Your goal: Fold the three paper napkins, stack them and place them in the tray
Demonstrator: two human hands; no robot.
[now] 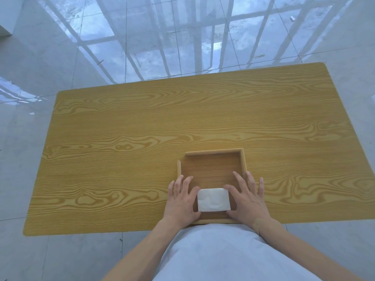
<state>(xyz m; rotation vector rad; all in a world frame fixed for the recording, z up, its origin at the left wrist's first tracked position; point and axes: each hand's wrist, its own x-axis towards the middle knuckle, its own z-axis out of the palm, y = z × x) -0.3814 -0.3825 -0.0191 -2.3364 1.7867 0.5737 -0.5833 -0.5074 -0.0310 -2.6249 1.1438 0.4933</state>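
A square wooden tray [213, 153] stands on the wooden table near its front edge. Inside it, in the near part, lies a white folded stack of paper napkins [213, 199]; how many layers it has I cannot tell. My left hand [181, 201] lies flat with spread fingers over the tray's left wall, its thumb and forefinger touching the stack's left side. My right hand [246, 199] lies flat over the tray's right side, fingers straight and spread, its thumb and forefinger bordering the stack's right edge. Neither hand grips anything.
The table [142, 138] spreads wide to the left, right and behind the tray. Glossy tiled floor [60, 47] surrounds it. My torso in a pale garment [219, 252] presses close to the front edge.
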